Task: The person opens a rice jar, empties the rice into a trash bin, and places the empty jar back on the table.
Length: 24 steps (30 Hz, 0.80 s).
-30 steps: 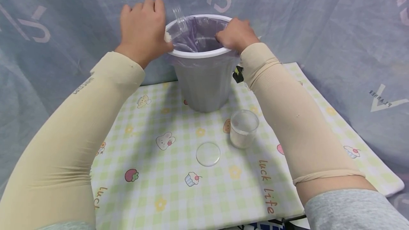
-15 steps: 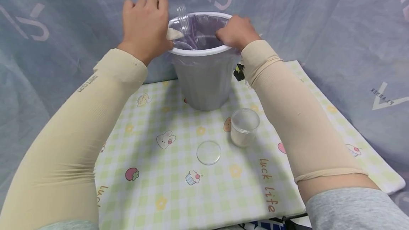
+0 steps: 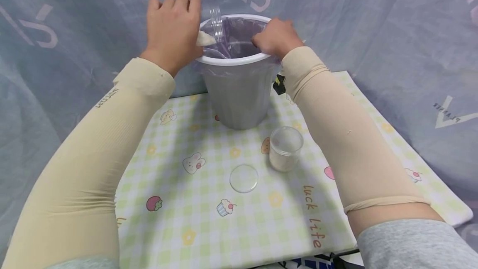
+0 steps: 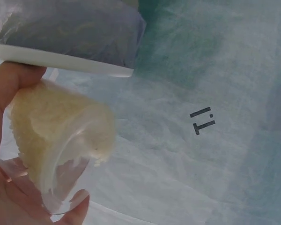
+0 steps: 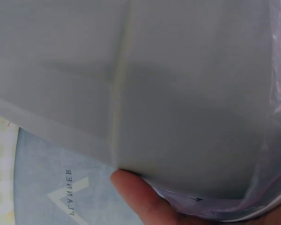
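My left hand [image 3: 173, 32] grips a clear plastic jar [image 4: 61, 126] of pale, rice-like grains. The jar lies tipped on its side, its threaded mouth [image 3: 217, 25] over the left part of a grey trash bin [image 3: 239, 94]. In the left wrist view the grains bank along one wall, and a few sit at the mouth. A thin purple bag [image 3: 242, 32] lines the bin and folds over its white rim. On the right side, my right hand [image 3: 278, 38] holds the rim, its thumb inside; a finger [image 5: 140, 194] shows against the bin's outer wall in the right wrist view.
On the checked tablecloth [image 3: 209, 227], a second clear jar [image 3: 286, 148] stands upright before the bin. A round clear lid [image 3: 244, 178] lies left of it. A small black and yellow object [image 3: 279, 84] shows beside my right wrist. A printed cloth [image 3: 93, 20] hangs behind.
My left hand has shifted slightly right with the jar, which is tipped further over the bin. Grains have slid toward its mouth. The right hand keeps its place on the rim.
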### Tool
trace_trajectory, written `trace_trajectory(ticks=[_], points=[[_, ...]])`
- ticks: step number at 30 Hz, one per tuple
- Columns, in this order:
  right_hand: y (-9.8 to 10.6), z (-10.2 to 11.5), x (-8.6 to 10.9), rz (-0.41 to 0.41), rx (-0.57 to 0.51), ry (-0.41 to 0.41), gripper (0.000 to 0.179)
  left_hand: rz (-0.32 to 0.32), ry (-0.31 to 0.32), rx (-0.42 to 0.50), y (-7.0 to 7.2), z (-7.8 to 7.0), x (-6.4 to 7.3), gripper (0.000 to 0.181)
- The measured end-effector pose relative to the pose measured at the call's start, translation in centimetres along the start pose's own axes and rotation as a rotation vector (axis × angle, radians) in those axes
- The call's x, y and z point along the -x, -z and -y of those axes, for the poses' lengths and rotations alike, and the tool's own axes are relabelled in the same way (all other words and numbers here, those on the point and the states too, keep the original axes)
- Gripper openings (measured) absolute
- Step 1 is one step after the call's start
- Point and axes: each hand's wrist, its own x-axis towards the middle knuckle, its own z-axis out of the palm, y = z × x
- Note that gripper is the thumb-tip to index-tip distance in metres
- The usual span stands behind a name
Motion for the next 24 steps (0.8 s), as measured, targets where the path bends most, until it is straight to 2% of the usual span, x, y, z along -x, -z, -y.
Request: trace_trajectory(ticks=[4,9,13,19,24], points=[[-0.1,0.1,-0.1,0.006,-0.009,-0.004,0.042,-0.060,-0.014,-0.002,-0.3,0.1,0.0,0.079],[0.0,0.1,0.2,-0.012,-0.012,-0.002,0.047,-0.093,-0.025,-0.002,-0.8,0.2,-0.4,0.079],[-0.1,0.2,0.3,-0.004,-0.021,-0.011,0.045,-0.089,-0.035,-0.003,-1.0,0.3,-0.6,0.078],[-0.1,0.5,0.3,-0.003,-0.002,-0.009,0.033,-0.089,-0.024,0.013,-0.8,0.6,-0.9,0.072],[-0.2,0.7,0.2,0.008,-0.001,-0.018,0.042,-0.076,-0.039,-0.030,-0.3,0.5,-1.0,0.079]])
